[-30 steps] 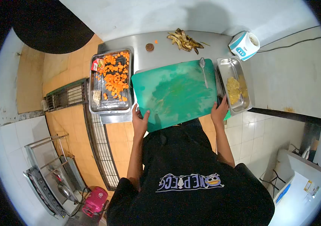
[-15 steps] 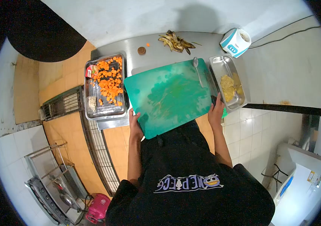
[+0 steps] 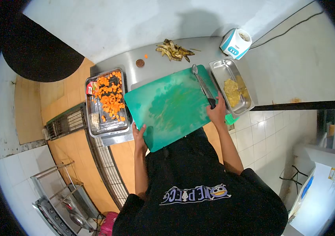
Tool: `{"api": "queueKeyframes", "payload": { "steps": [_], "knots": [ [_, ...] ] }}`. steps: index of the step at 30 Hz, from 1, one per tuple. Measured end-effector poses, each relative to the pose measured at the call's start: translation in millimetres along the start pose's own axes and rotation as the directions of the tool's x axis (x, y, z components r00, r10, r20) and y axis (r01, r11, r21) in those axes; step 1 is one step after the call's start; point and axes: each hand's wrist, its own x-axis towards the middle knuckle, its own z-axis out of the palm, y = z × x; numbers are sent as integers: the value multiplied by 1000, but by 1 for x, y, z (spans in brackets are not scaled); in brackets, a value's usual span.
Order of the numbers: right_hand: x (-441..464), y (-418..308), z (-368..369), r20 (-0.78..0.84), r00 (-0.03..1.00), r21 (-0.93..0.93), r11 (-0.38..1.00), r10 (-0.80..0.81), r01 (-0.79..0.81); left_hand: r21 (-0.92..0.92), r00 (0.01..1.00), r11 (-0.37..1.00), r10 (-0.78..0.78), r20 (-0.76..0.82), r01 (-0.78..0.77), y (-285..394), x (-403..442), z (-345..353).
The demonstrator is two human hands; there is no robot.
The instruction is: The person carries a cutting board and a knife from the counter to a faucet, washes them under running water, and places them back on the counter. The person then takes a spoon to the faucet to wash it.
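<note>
A wet green cutting board (image 3: 167, 106) slants across the near edge of the steel counter. My left hand (image 3: 139, 137) is closed on its near left corner, thumb on top. At the board's right edge my right hand (image 3: 217, 112) closes around the black handle of a knife (image 3: 211, 101). The blade lies over the board, pointing away from me. A metal spoon (image 3: 194, 69) rests at the far right corner of the board, close to the blade's tip; part of it is hard to tell from the blade.
Left stands a metal tray (image 3: 111, 129) with sliced carrots (image 3: 111, 102), a red packet (image 3: 92, 87) and a small pale bag (image 3: 95, 120). Right is a steel pan (image 3: 219, 67) holding yellow mash (image 3: 232, 93). Behind lie peels (image 3: 174, 50), a brown disc (image 3: 140, 63) and a white-and-blue appliance (image 3: 236, 43).
My right hand has moved from the board's right edge onto the knife handle. The knife has come from beside the board to over it. My left hand keeps its hold on the corner.
</note>
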Motion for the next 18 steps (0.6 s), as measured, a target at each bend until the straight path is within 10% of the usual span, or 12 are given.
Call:
{"api": "queueKeyframes", "payload": {
  "steps": [8, 18],
  "knots": [
    [52, -27, 12, 190, 966, 69, 979, 175, -191, 80, 1000, 997, 12, 1, -12, 2, 2, -1],
    [130, -70, 66, 41, 992, 28, 992, 119, -121, 80, 997, 995, 62, -38, -59, 4, -6, 5]
  ]
}}
